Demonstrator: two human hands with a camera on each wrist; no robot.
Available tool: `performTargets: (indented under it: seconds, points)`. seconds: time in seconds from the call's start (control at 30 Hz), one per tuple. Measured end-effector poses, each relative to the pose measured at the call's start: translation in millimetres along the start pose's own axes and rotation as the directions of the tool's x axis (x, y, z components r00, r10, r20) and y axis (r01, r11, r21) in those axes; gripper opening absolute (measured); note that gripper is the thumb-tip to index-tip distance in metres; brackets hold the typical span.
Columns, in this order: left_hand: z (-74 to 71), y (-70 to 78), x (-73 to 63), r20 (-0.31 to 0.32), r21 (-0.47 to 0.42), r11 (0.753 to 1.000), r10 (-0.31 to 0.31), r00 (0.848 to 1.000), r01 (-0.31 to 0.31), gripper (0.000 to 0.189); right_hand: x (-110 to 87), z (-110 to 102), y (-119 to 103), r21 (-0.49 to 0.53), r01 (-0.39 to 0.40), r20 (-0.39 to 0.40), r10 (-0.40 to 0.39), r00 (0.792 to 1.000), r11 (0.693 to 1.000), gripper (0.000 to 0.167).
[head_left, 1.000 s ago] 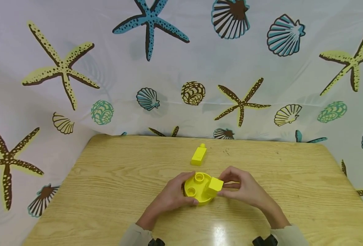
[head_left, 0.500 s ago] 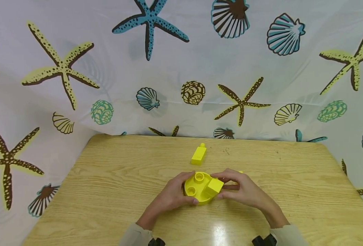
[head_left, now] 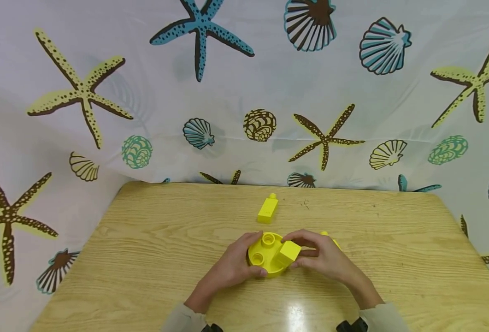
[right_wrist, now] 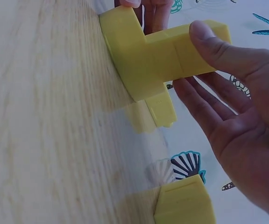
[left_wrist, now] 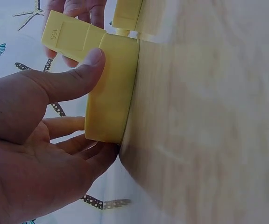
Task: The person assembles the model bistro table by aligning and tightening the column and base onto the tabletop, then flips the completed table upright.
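Observation:
A round yellow plastic base (head_left: 269, 253) with raised ring sockets sits flat on the table. My left hand (head_left: 232, 263) grips its left side, thumb at the near edge and fingers round the far side. At the right of the base a yellow rectangular peg (head_left: 290, 251) stands upright, its lower end at the base. My right hand (head_left: 326, 259) pinches this peg; in the right wrist view the thumb (right_wrist: 204, 35) lies on one face and fingertips touch the opposite side. The left wrist view shows "155" marked on the peg (left_wrist: 71, 35). The joint inside the base is hidden.
Beyond the base, a similar yellow peg (head_left: 268, 210) with a small knob lies on the table (head_left: 178, 221). Another yellow piece (right_wrist: 183, 200) lies behind the right hand, mostly hidden in the head view. A cloth (head_left: 227, 92) printed with shells and starfish hangs behind.
My right hand has shifted slightly left and its index finger now reaches over the peg's far side. More of the yellow piece behind that hand shows. Base and left hand stay put.

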State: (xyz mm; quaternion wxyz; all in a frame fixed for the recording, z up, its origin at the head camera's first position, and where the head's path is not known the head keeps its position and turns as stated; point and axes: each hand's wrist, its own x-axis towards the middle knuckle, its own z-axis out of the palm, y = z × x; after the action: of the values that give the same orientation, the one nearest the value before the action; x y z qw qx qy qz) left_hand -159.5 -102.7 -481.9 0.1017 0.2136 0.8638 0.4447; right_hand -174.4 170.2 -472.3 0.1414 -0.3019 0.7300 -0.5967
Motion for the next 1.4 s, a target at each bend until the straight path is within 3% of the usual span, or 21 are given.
performTargets:
  seconds: [0.5, 0.8, 1.03, 1.2, 1.3, 1.4]
  points:
    - [-1.2, 2.4, -4.1, -0.015, 0.034, 0.999, 0.019, 1.0, -0.019, 0.089, 3.3, 6, 6, -0.089, 0.055, -0.028, -0.058, 0.998, 0.994, 0.048]
    - [-2.9, 2.7, -4.9, -0.016, 0.005, 1.0, 0.02, 1.0, -0.02, 0.089, 3.3, 7, 5, -0.04, 0.048, -0.019, -0.049, 0.999, 0.998, 0.048]
    - [-4.0, 0.9, -8.0, 0.005, -0.038, 0.999, -0.017, 1.0, 0.017, 0.091, 0.7, 10, 1, -0.037, 0.013, -0.001, -0.014, 1.0, 0.999, 0.052]
    - [-3.9, 7.4, -5.3, -0.013, -0.005, 1.0, -0.031, 0.999, 0.031, 0.086, -3.8, 5, -6, -0.031, -0.004, 0.011, 0.005, 1.0, 0.999, 0.056]
    - [-2.4, 15.2, -2.8, -0.051, 0.033, 0.999, -0.024, 0.998, 0.026, 0.077, -8.2, -2, -12, -0.06, -0.019, -0.022, 0.017, 1.0, 0.998, 0.05]
    - [0.6, 23.4, -1.6, -0.093, 0.048, 0.999, 0.013, 0.996, -0.009, 0.067, -13.3, -7, -14, -0.116, -0.042, -0.107, 0.03, 0.994, 0.992, 0.04]
